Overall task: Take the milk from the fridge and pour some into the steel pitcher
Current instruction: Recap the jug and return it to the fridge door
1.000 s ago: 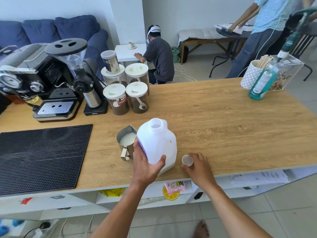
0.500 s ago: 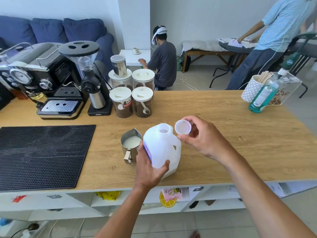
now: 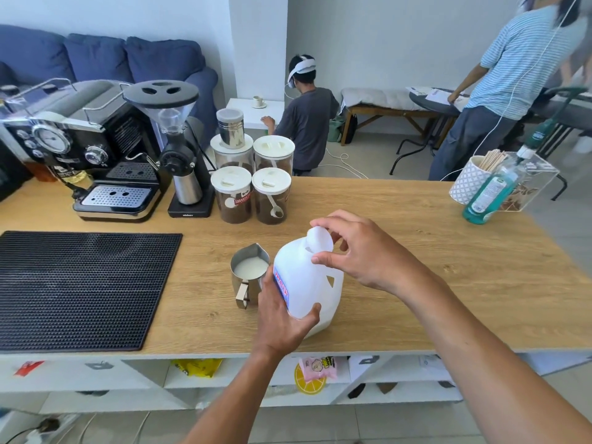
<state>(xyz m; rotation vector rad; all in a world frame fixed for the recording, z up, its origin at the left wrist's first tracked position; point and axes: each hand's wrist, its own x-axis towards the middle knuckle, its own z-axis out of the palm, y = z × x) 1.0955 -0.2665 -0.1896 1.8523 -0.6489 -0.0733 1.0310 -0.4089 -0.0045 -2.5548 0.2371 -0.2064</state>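
Observation:
A white plastic milk jug (image 3: 309, 280) stands upright on the wooden counter (image 3: 416, 267), near its front edge. My left hand (image 3: 282, 318) grips the jug's lower body from the near side. My right hand (image 3: 355, 251) pinches the white cap (image 3: 319, 240) and holds it tilted over the jug's mouth. Just left of the jug, touching or almost touching it, stands the steel pitcher (image 3: 248, 274) with milk inside and its handle toward me.
A black ribbed mat (image 3: 77, 286) covers the counter's left. Behind stand an espresso machine (image 3: 89, 155), a grinder (image 3: 179, 155) and several coffee jars (image 3: 253, 184). A green bottle (image 3: 490, 190) and a stick cup (image 3: 471, 179) sit far right. Two people are beyond the counter.
My right hand picked the cap up from the counter and brought it over the jug's mouth. My left hand has stayed on the jug.

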